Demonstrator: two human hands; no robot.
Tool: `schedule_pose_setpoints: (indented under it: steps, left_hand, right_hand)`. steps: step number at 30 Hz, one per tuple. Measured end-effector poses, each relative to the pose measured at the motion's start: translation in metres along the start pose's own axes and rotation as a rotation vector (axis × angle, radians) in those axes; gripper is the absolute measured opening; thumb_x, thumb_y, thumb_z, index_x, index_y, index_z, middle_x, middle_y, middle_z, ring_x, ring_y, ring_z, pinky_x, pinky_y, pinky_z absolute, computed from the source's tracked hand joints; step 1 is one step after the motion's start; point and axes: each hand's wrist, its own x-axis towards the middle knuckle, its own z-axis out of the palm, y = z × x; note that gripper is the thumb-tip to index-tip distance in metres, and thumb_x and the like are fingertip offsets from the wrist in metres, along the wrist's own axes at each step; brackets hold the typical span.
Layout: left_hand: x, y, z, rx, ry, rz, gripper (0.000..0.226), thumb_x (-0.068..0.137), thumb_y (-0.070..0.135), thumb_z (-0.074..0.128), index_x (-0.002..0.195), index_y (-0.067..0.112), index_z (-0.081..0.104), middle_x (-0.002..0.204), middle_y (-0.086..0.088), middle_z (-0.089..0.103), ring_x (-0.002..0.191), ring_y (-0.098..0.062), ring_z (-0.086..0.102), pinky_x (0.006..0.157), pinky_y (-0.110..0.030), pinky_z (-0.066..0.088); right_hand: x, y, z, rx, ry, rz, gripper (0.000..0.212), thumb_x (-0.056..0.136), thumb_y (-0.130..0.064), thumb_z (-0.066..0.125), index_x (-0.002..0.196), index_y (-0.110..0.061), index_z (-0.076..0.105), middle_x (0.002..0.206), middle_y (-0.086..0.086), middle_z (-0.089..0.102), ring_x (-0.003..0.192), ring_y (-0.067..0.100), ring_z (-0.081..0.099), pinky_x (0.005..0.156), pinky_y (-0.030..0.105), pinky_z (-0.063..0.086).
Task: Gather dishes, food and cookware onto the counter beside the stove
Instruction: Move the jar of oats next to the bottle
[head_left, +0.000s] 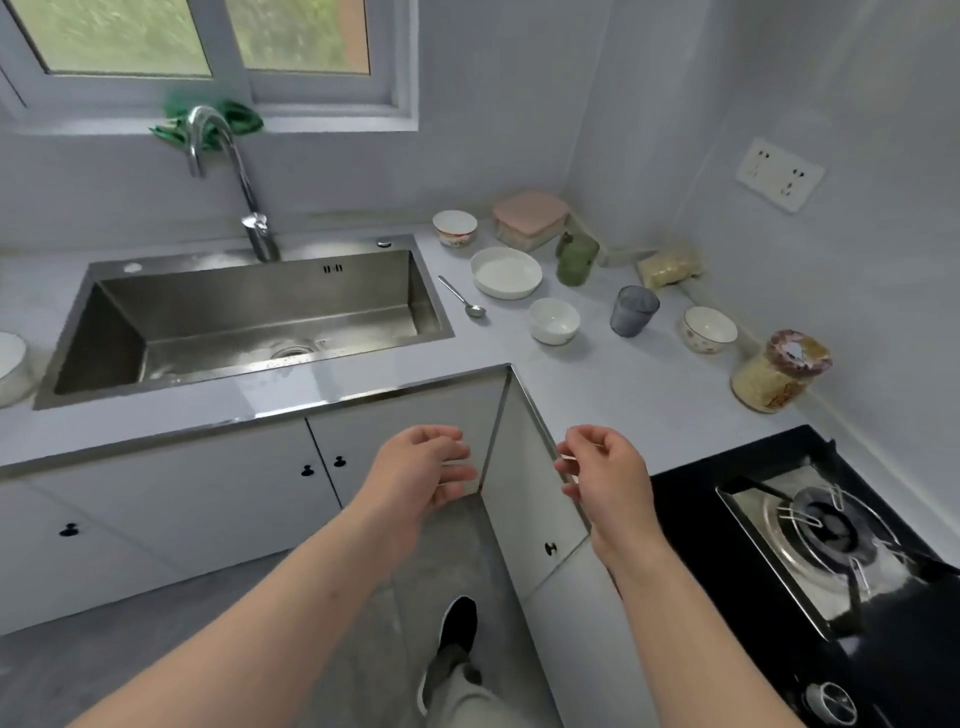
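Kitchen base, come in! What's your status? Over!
Both empty, loosely curled: left hand, right hand. On counter beside stove: white plate, spoon, grey cup, food jar. Nothing in the way.

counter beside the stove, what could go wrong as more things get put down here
1. The jar stands close to the stove; more items could crowd it toward the burner.
2. The spoon lies near the sink rim, and a nudge may tip it in.
3. The grey glass stands in the open; a reaching arm might knock it over.
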Motion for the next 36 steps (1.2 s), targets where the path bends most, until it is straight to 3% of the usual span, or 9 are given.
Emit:
schedule_pose_setpoints:
  steps: [3, 6, 11, 15, 19, 21, 25, 32, 36]
  left_hand:
    - [0.042, 0.022, 0.010, 0.043, 0.003, 0.002, 0.014, 0.093, 0.001, 0.059, 0.104, 0.008, 0.065, 0.092, -0.009, 0.069, 0.068, -0.018, 0.068, 0.062, -0.029, 0.053]
    - [0.085, 0.043, 0.037, 0.117, -0.026, -0.033, 0.014, 0.092, 0.000, 0.060, 0.104, 0.007, 0.064, 0.092, -0.010, 0.068, 0.066, -0.018, 0.067, 0.061, -0.030, 0.052]
    - [0.140, 0.078, 0.118, 0.283, -0.199, -0.037, 0.013, 0.091, 0.000, 0.062, 0.101, 0.008, 0.065, 0.086, -0.008, 0.069, 0.065, -0.019, 0.067, 0.064, -0.032, 0.053]
    - [0.175, 0.097, 0.180, 0.331, -0.311, -0.039, 0.009, 0.094, 0.004, 0.060, 0.100, 0.010, 0.063, 0.086, -0.006, 0.067, 0.067, -0.020, 0.068, 0.059, -0.028, 0.053]
    - [0.199, 0.102, 0.226, 0.361, -0.422, -0.082, 0.009, 0.095, 0.008, 0.060, 0.103, 0.010, 0.063, 0.089, -0.004, 0.066, 0.071, -0.020, 0.069, 0.064, -0.029, 0.053]
    - [0.211, 0.101, 0.247, 0.357, -0.455, -0.121, 0.008, 0.096, 0.012, 0.060, 0.103, 0.010, 0.064, 0.092, -0.005, 0.067, 0.073, -0.020, 0.069, 0.065, -0.029, 0.053]
    - [0.225, 0.099, 0.273, 0.304, -0.496, -0.199, 0.010, 0.098, 0.017, 0.059, 0.105, 0.010, 0.063, 0.094, -0.006, 0.067, 0.074, -0.022, 0.070, 0.065, -0.031, 0.053]
    - [0.262, 0.108, 0.300, 0.277, -0.559, -0.242, 0.015, 0.098, 0.017, 0.060, 0.110, 0.009, 0.063, 0.093, -0.006, 0.068, 0.074, -0.022, 0.070, 0.063, -0.030, 0.052]
    - [0.288, 0.112, 0.316, 0.274, -0.585, -0.291, 0.019, 0.096, 0.017, 0.062, 0.113, 0.008, 0.064, 0.094, -0.006, 0.069, 0.075, -0.022, 0.071, 0.065, -0.031, 0.053]
  right_hand:
    - [0.065, -0.016, 0.002, 0.027, 0.057, -0.036, 0.008, 0.095, -0.021, 0.061, 0.102, -0.016, 0.061, 0.092, 0.002, 0.064, 0.081, 0.013, 0.061, 0.071, 0.032, 0.052]
    - [0.141, -0.033, -0.017, 0.035, 0.228, -0.051, 0.016, 0.093, -0.021, 0.061, 0.108, -0.014, 0.058, 0.097, 0.004, 0.063, 0.078, 0.016, 0.057, 0.068, 0.029, 0.048]
    - [0.235, -0.053, -0.060, 0.070, 0.460, -0.011, 0.027, 0.092, -0.022, 0.061, 0.117, -0.014, 0.054, 0.106, 0.004, 0.061, 0.075, 0.012, 0.057, 0.065, 0.027, 0.044]
    - [0.285, -0.055, -0.092, -0.107, 0.596, 0.042, 0.041, 0.090, -0.026, 0.066, 0.126, -0.015, 0.049, 0.130, 0.012, 0.051, 0.106, 0.026, 0.058, 0.078, 0.034, 0.049]
    - [0.317, -0.056, -0.139, -0.485, 0.716, 0.185, 0.068, 0.086, -0.031, 0.071, 0.142, -0.012, 0.038, 0.146, 0.020, 0.034, 0.129, 0.038, 0.040, 0.099, 0.048, 0.046]
    - [0.331, -0.056, -0.161, -0.573, 0.746, 0.264, 0.078, 0.086, -0.035, 0.070, 0.147, -0.011, 0.028, 0.148, 0.022, 0.028, 0.132, 0.040, 0.032, 0.102, 0.050, 0.044]
    - [0.350, -0.055, -0.186, -0.516, 0.760, 0.338, 0.095, 0.082, -0.040, 0.073, 0.153, -0.016, 0.015, 0.150, 0.020, 0.021, 0.135, 0.038, 0.027, 0.103, 0.050, 0.042]
    - [0.386, -0.055, -0.204, -0.475, 0.762, 0.407, 0.106, 0.076, -0.041, 0.080, 0.154, -0.019, 0.012, 0.149, 0.018, 0.022, 0.134, 0.037, 0.030, 0.095, 0.044, 0.042]
    - [0.414, -0.064, -0.213, -0.544, 0.762, 0.431, 0.113, 0.072, -0.046, 0.083, 0.156, -0.023, 0.010, 0.153, 0.018, 0.019, 0.137, 0.038, 0.027, 0.106, 0.045, 0.036]
